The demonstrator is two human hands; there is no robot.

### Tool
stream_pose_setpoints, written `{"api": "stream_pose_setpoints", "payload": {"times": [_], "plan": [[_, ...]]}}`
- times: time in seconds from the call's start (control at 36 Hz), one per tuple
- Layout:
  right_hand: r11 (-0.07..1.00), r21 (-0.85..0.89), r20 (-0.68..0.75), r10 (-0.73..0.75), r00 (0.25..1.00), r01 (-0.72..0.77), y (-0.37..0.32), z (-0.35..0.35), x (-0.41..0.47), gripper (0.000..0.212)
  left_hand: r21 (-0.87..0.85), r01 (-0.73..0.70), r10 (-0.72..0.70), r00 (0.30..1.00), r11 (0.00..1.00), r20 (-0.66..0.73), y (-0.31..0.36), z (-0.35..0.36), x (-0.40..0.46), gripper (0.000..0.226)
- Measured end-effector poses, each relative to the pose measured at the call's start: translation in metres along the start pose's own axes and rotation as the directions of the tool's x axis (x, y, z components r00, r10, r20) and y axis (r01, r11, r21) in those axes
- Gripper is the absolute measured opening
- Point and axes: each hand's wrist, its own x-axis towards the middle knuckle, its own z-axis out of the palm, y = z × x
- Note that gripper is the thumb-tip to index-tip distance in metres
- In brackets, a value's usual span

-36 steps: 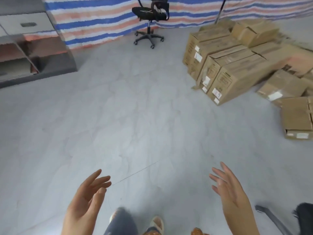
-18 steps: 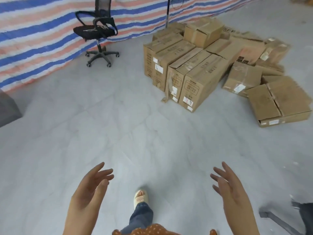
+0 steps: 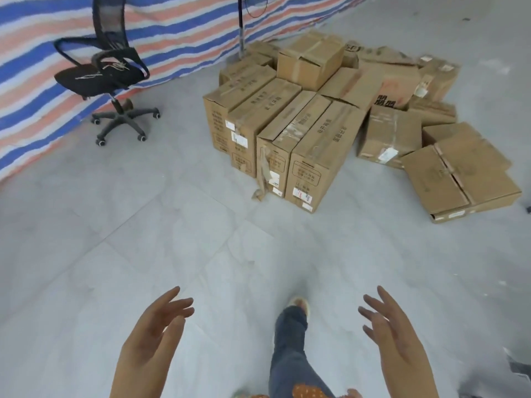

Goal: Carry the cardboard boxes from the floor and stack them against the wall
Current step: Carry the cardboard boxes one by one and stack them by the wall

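Several brown cardboard boxes lie in a heap on the grey floor ahead and to the right. The nearest long box [image 3: 319, 156] stands in a row with three like it. A cube-shaped box [image 3: 311, 60] rests on top at the back. A flat wide box [image 3: 459, 179] lies at the right. My left hand [image 3: 152, 337] and my right hand [image 3: 393, 337] are raised at the bottom of the view, palms facing each other, fingers straight, holding nothing. Both are well short of the boxes.
A black office chair [image 3: 106, 79] on castors stands at the left by a striped blue, white and orange tarp wall [image 3: 178, 30]. A dark pole [image 3: 241, 27] rises behind the boxes. My leg [image 3: 290, 340] steps forward between my hands. Grey tiled floor [image 3: 129, 239] lies between me and the boxes.
The view has swung right and moved closer. The boxes and chair now sit larger and nearer the middle. My leg has stepped forward. Both hands stay raised with fingers straight.
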Motion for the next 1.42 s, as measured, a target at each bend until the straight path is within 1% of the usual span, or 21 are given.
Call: {"api": "stream_pose_setpoints", "payload": {"times": [0.03,0.08,0.14,0.17,0.25,0.28,0.36,0.47,0.5,0.58,0.64,0.69,0.75,0.81,0.89,1.03,1.08,1.14,1.25,1.36,1.42], "plan": [[1.000,0.002,-0.001,-0.004,1.000,0.004,-0.004,0.002,0.018,0.055,0.012,0.013,-0.013,1.000,1.000,-0.019,0.005,0.008,0.015,0.034],[1.000,-0.007,-0.028,0.013,1.000,-0.013,-0.008,0.003,0.058,0.030,-0.032,0.027,-0.030,0.997,0.999,-0.072,0.013,0.028,0.045,0.033],[1.000,-0.022,-0.005,0.017,1.000,-0.017,-0.011,0.000,0.103,0.023,-0.057,0.030,-0.036,0.993,0.998,-0.108,0.014,0.053,0.079,0.034],[1.000,-0.011,0.001,0.025,1.000,-0.025,-0.017,-0.002,0.124,0.024,-0.079,0.041,-0.049,0.993,0.996,-0.105,0.020,0.066,0.095,0.035],[1.000,-0.010,-0.012,-0.019,1.000,0.019,-0.037,-0.013,0.184,0.054,-0.069,0.048,-0.055,0.993,0.996,-0.105,0.045,0.104,0.142,0.034],[1.000,-0.017,-0.027,-0.017,0.999,0.017,-0.043,-0.017,0.203,0.055,-0.069,0.049,-0.057,0.992,0.996,-0.110,0.053,0.116,0.158,0.037],[1.000,-0.020,-0.025,0.003,1.000,-0.003,-0.050,-0.029,0.253,0.023,-0.071,0.060,-0.065,0.995,0.996,-0.072,0.068,0.147,0.199,0.036],[0.999,-0.023,-0.042,0.035,0.998,-0.036,-0.054,-0.036,0.305,0.025,-0.050,0.071,-0.073,0.997,0.996,-0.035,0.080,0.178,0.248,0.036],[0.999,-0.029,-0.054,0.040,0.998,-0.042,-0.053,-0.037,0.317,0.030,-0.042,0.077,-0.078,0.996,0.996,-0.031,0.081,0.185,0.260,0.037],[0.996,-0.033,-0.079,0.085,0.993,-0.088,-0.046,-0.033,0.351,0.026,-0.010,0.096,-0.096,0.995,0.995,-0.006,0.084,0.206,0.302,0.038],[0.991,-0.039,-0.088,0.124,0.988,-0.127,-0.041,-0.029,0.375,0.039,0.000,0.116,-0.116,0.993,0.993,0.007,0.086,0.221,0.332,0.036],[0.985,-0.046,-0.105,0.162,0.981,-0.167,-0.039,-0.025,0.403,0.042,0.005,0.119,-0.119,0.992,0.993,0.030,0.086,0.236,0.365,0.034],[0.981,-0.045,-0.124,0.184,0.975,-0.191,-0.040,-0.019,0.435,0.042,0.025,0.110,-0.112,0.991,0.994,0.068,0.086,0.251,0.401,0.032],[0.979,-0.047,-0.145,0.191,0.971,-0.199,-0.044,-0.012,0.469,0.041,0.045,0.113,-0.117,0.989,0.993,0.094,0.088,0.264,0.442,0.037],[0.977,-0.040,-0.167,0.200,0.965,-0.210,-0.059,-0.003,0.517,0.034,0.083,0.106,-0.118,0.981,0.991,0.151,0.099,0.285,0.506,0.031],[0.969,-0.058,-0.168,0.229,0.959,-0.242,-0.078,0.008,0.591,0.045,0.177,0.103,-0.152,0.944,0.979,0.291,0.116,0.322,0.599,0.034],[0.958,-0.054,-0.161,0.268,0.950,-0.280,-0.074,0.013,0.615,0.043,0.247,0.113,-0.198,0.916,0.962,0.350,0.110,0.337,0.628,0.031],[0.936,-0.040,-0.144,0.341,0.929,-0.350,-0.058,0.019,0.640,0.034,0.340,0.143,-0.276,0.880,0.929,0.386,0.091,0.358,0.656,0.027],[0.857,-0.019,-0.051,0.514,0.856,-0.515,-0.001,0.040,0.688,0.029,0.521,0.191,-0.427,0.820,0.832,0.381,0.027,0.414,0.708,0.022],[0.754,-0.023,0.004,0.656,0.755,-0.656,0.073,0.064,0.739,0.027,0.629,0.296,-0.567,0.773,0.719,0.284,-0.048,0.479,0.751,0.034],[0.703,-0.022,0.020,0.712,0.702,-0.711,0.114,0.075,0.761,0.033,0.618,0.412,-0.634,0.751,0.670,0.186,-0.085,0.508,0.767,0.037]]}}
